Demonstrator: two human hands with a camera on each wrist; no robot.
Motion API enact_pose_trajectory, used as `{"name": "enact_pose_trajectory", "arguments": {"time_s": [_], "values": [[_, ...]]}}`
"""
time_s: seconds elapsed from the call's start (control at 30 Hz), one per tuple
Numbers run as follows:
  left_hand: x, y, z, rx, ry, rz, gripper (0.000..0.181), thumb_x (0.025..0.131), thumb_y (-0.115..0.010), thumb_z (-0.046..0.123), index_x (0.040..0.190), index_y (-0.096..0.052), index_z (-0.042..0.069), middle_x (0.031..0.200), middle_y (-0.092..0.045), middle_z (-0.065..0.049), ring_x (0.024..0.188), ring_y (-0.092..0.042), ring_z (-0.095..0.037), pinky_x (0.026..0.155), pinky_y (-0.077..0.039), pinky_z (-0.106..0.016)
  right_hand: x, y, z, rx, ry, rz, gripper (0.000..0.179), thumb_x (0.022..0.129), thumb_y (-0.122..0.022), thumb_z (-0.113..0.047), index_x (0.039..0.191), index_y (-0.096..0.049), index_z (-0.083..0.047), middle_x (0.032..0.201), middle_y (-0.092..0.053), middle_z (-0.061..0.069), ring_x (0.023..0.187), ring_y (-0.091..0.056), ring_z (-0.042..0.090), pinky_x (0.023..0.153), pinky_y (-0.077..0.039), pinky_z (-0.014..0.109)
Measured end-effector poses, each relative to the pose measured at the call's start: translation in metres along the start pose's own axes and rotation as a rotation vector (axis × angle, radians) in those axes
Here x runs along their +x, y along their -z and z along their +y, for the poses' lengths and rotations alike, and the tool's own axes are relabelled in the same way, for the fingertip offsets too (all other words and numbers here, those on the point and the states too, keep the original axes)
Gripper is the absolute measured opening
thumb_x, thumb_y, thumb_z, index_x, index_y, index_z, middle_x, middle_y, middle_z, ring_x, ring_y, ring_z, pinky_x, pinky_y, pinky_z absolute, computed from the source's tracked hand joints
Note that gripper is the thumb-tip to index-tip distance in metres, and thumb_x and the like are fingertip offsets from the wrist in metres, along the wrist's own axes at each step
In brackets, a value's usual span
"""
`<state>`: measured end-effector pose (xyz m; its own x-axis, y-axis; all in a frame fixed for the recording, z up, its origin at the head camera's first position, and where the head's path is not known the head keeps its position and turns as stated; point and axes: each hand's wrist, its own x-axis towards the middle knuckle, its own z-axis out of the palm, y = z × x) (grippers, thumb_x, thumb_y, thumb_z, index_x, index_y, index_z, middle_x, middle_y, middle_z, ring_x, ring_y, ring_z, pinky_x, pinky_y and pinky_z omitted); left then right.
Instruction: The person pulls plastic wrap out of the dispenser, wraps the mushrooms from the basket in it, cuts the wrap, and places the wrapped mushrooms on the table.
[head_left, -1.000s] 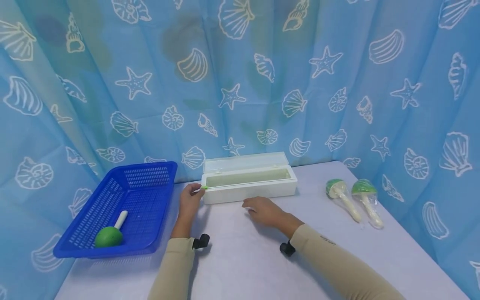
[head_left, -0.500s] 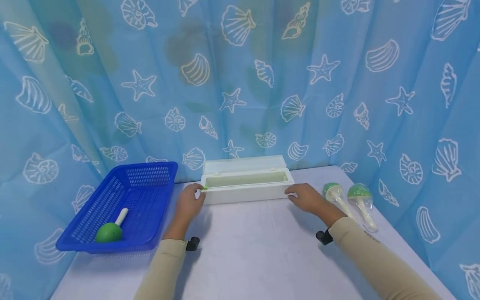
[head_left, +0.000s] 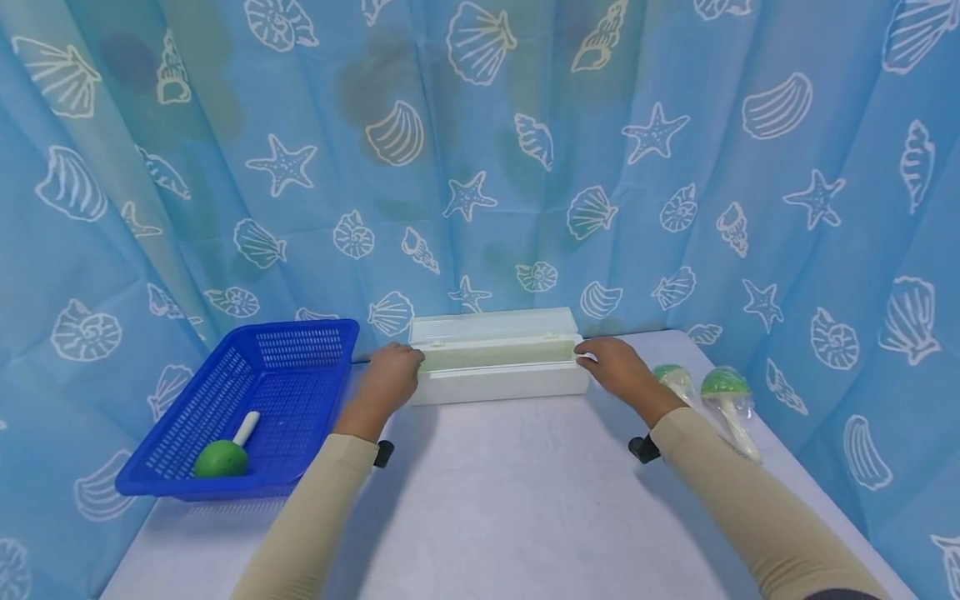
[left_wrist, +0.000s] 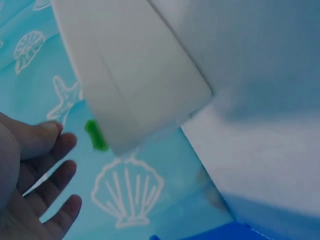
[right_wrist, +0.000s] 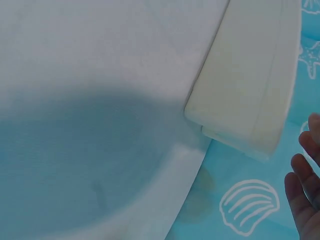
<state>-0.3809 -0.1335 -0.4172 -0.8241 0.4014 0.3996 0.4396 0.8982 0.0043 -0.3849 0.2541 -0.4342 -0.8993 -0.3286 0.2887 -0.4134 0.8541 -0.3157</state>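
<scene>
A long white box (head_left: 501, 385) stands at the back of the table, its lid (head_left: 495, 326) raised behind it. My left hand (head_left: 392, 377) is at the left end of the box. In the left wrist view, the fingers (left_wrist: 60, 172) are loosely bent and hold nothing, beside a small green tab (left_wrist: 96, 135) on the box's end. At the right end, near the top rim, is my right hand (head_left: 617, 367). The right wrist view shows its relaxed fingers (right_wrist: 302, 172) apart from the box, holding nothing.
To the left stands a blue plastic basket (head_left: 281, 327) with a green-headed maraca (head_left: 222, 458) inside. Two plastic-wrapped maracas, one nearer the edge (head_left: 726, 387), lie at the right behind my forearm. A blue shell-print curtain (head_left: 480, 150) hangs right behind the table.
My right hand has moved right from the front of the box to its right end. Both hands have then risen towards the top rim, and the left no longer covers the lower front corner.
</scene>
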Motion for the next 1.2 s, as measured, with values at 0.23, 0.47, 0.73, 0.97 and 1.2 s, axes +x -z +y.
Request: {"name": "enact_pose_trajectory", "arguments": {"time_s": [0.23, 0.47, 0.73, 0.97, 1.2], "values": [[0.024, -0.025, 0.000, -0.253, 0.006, -0.262, 0.029, 0.099, -0.057, 0.018, 0.123, -0.067, 0.006, 0.117, -0.067, -0.010, 0.114, -0.058, -0.030, 0.098, -0.043, -0.045, 0.020, -0.015, 0.000, 0.027, -0.019, -0.129, 0.040, 0.096, -0.062, -0.020, 0.133, -0.059, -0.005, 0.122, -0.064, 0.014, 0.112, -0.058, 0.034, 0.091, -0.047, 0.048], [0.034, -0.037, -0.004, -0.450, 0.137, -0.307, 0.021, 0.096, -0.061, 0.011, 0.113, -0.071, 0.005, 0.108, -0.069, -0.007, 0.101, -0.063, -0.023, 0.086, -0.051, -0.037, 0.031, -0.022, -0.003, 0.095, -0.040, -0.109, 0.034, 0.096, -0.062, -0.012, 0.129, -0.061, -0.004, 0.112, -0.067, 0.016, 0.101, -0.063, 0.031, 0.081, -0.052, 0.044], [0.041, -0.041, -0.008, -0.363, 0.126, -0.228, 0.023, 0.096, -0.057, 0.002, 0.113, -0.070, 0.008, 0.106, -0.069, -0.005, 0.102, -0.063, -0.022, 0.088, -0.050, -0.037, 0.041, -0.026, -0.004, 0.052, -0.006, -0.096, 0.030, 0.099, -0.052, -0.004, 0.128, -0.061, -0.001, 0.116, -0.065, 0.016, 0.093, -0.061, 0.028, 0.081, -0.049, 0.044], [0.035, -0.036, -0.010, -0.112, -0.096, -0.272, 0.030, 0.097, -0.051, -0.001, 0.121, -0.066, 0.009, 0.117, -0.067, -0.008, 0.107, -0.063, -0.025, 0.092, -0.049, -0.036, 0.038, -0.027, -0.004, -0.115, 0.073, -0.142, 0.033, 0.097, -0.053, 0.001, 0.129, -0.059, -0.002, 0.121, -0.062, 0.017, 0.111, -0.059, 0.034, 0.092, -0.048, 0.043], [0.033, -0.029, -0.007, 0.102, -0.256, -0.216, 0.026, 0.094, -0.056, -0.006, 0.115, -0.067, 0.004, 0.109, -0.065, -0.012, 0.099, -0.064, -0.026, 0.083, -0.053, -0.034, 0.037, -0.033, -0.003, -0.212, 0.174, -0.052, 0.030, 0.092, -0.054, 0.010, 0.121, -0.059, 0.003, 0.111, -0.055, 0.017, 0.105, -0.058, 0.032, 0.087, -0.050, 0.038]]}}
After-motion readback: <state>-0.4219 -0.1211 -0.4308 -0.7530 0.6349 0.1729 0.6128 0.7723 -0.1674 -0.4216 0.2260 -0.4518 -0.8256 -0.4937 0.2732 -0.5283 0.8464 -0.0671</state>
